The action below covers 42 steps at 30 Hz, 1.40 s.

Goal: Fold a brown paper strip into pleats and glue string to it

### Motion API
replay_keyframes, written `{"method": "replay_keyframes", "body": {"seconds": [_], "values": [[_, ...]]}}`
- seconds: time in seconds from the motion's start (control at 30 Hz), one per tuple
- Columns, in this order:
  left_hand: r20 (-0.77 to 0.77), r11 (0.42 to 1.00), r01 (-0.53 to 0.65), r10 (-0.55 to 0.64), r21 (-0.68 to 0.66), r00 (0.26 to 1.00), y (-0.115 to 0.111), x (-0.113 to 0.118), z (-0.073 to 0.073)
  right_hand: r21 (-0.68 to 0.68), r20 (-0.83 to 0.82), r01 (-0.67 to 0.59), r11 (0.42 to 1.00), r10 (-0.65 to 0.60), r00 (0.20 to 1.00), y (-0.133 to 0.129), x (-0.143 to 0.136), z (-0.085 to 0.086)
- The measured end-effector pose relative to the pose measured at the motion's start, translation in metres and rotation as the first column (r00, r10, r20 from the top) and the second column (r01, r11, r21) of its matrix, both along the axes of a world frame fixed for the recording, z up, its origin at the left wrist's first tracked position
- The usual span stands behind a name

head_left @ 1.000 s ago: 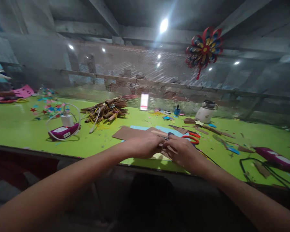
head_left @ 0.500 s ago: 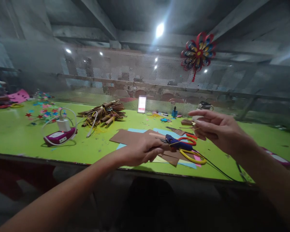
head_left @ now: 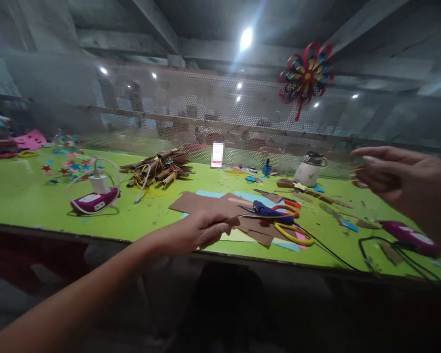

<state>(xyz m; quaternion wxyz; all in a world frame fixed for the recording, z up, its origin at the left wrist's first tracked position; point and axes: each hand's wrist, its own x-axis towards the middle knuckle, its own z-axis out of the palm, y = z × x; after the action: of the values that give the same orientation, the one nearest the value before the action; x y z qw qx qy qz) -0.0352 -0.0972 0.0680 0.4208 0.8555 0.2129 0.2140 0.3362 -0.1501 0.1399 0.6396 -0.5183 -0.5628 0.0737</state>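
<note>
Head view: From my remote post I am seeing a green table point(head_left: 25, 191) below a hanging pinwheel point(head_left: 308, 76), and I am placing everything by the dark-blue tool point(head_left: 272, 212) lying there.
Left hand: The person's left hand point(head_left: 204, 229) is hovering left of the dark-blue tool, thumb and fingers pinching a small brown piece point(head_left: 234, 221).
Right hand: The right hand point(head_left: 400, 171) is hanging well to the right of the dark-blue tool, raised over the table, its fingers apparently gripping a yellow thread point(head_left: 252, 216).
Yellow thread: It is spanning from the brown piece across the dark-blue tool; farther right I am losing sight of it, so I cannot tell whether one length is joining both hands.
Brown sheets: Flat brown sheets point(head_left: 193, 202) are lying under and left of the dark-blue tool.
Scissors: Red handles point(head_left: 293, 212) are showing just beyond the dark-blue tool, yellow handles point(head_left: 294, 237) just nearer.
Bundle: Brown rolls point(head_left: 163, 171) tangled with yellow strands are lying left of and beyond the dark-blue tool.
Snag risk: I am judging that a low thread could be catching on the dark-blue tool or the handles.
Slip risk: Too hard a tug could be snapping the thread or freeing the brown piece; too tight a pinch could be crushing it.
</note>
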Motion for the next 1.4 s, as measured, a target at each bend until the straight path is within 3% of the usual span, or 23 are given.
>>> {"method": "replay_keyframes", "body": {"seconds": [0.1, 0.17, 0.27, 0.4, 0.5, 0.57, 0.6, 0.67, 0.73, 0.8, 0.83, 0.9, 0.97, 1.03, 1.1, 1.17, 1.27, 1.4], "values": [[0.213, 0.931, 0.079, -0.001, -0.356, 0.977, 0.002, 0.002, 0.010, -0.060, -0.247, -0.273, 0.960, 0.250, 0.936, 0.017, -0.012, -0.006], [0.392, 0.866, 0.146, 0.062, -0.478, 0.918, 0.004, 0.003, 0.016, -0.014, -0.301, -0.342, 0.939, 0.323, 0.897, 0.030, -0.022, -0.008], [0.587, 0.837, 0.237, 0.120, -0.494, 0.801, 0.010, 0.002, 0.021, 0.051, -0.355, -0.402, 0.914, 0.392, 0.849, 0.040, -0.040, -0.011], [0.709, 0.822, 0.281, 0.195, -0.495, 0.678, 0.024, 0.001, 0.019, 0.106, -0.338, -0.498, 0.861, 0.502, 0.796, 0.021, -0.071, -0.021], [0.765, 0.767, 0.341, 0.285, -0.543, 0.578, 0.031, 0.003, 0.014, 0.002, -0.158, -0.559, 0.829, 0.552, 0.819, 0.009, -0.096, -0.041], [0.776, 0.721, 0.376, 0.357, -0.583, 0.519, 0.032, 0.007, 0.012, -0.193, 0.121, -0.541, 0.818, 0.567, 0.814, 0.014, -0.109, -0.057], [0.775, 0.704, 0.380, 0.393, -0.600, 0.496, 0.032, 0.010, 0.012, -0.312, 0.319, -0.483, 0.818, 0.569, 0.758, 0.020, -0.113, -0.063], [0.765, 0.684, 0.372, 0.451, -0.627, 0.459, 0.031, 0.016, 0.011, -0.268, 0.610, -0.308, 0.913, 0.408, 0.679, 0.031, -0.119, -0.070], [0.753, 0.671, 0.363, 0.488, -0.647, 0.441, 0.032, 0.022, 0.010, -0.055, 0.690, -0.166, 0.985, 0.158, 0.706, 0.037, -0.122, -0.067], [0.731, 0.652, 0.358, 0.487, -0.668, 0.477, 0.033, 0.027, 0.007, 0.142, 0.617, -0.089, 0.986, -0.018, 0.787, 0.034, -0.125, -0.057], [0.713, 0.646, 0.349, 0.467, -0.679, 0.522, 0.034, 0.029, 0.004, 0.200, 0.581, -0.090, 0.976, -0.044, 0.812, 0.029, -0.127, -0.050], [0.646, 0.649, 0.310, 0.374, -0.695, 0.666, 0.035, 0.031, -0.001, 0.225, 0.590, -0.193, 0.955, 0.024, 0.807, 0.020, -0.133, -0.037], [0.517, 0.654, 0.269, 0.218, -0.707, 0.828, 0.033, 0.031, -0.005, 0.139, 0.697, -0.340, 0.930, 0.152, 0.701, 0.013, -0.140, -0.027], [0.375, 0.631, 0.261, 0.052, -0.731, 0.926, 0.027, 0.028, -0.006, 0.014, 0.806, -0.438, 0.899, 0.249, 0.538, 0.012, -0.146, -0.022], [0.266, 0.583, 0.273, -0.101, -0.765, 0.959, 0.020, 0.024, -0.001, -0.112, 0.861, -0.491, 0.864, 0.331, 0.387, 0.013, -0.152, -0.022], [0.179, 0.538, 0.279, -0.232, -0.795, 0.956, 0.013, 0.020, 0.007, -0.205, 0.861, -0.521, 0.828, 0.406, 0.306, 0.014, -0.155, -0.023], [0.091, 0.531, 0.243, -0.297, -0.812, 0.951, 0.005, 0.018, 0.021, -0.253, 0.840, -0.506, 0.824, 0.447, 0.308, 0.012, -0.154, -0.027], [0.046, 0.594, 0.167, -0.213, -0.787, 0.976, 0.001, 0.020, 0.031, -0.255, 0.858, -0.448, 0.857, 0.414, 0.305, 0.008, -0.148, -0.029]]}}
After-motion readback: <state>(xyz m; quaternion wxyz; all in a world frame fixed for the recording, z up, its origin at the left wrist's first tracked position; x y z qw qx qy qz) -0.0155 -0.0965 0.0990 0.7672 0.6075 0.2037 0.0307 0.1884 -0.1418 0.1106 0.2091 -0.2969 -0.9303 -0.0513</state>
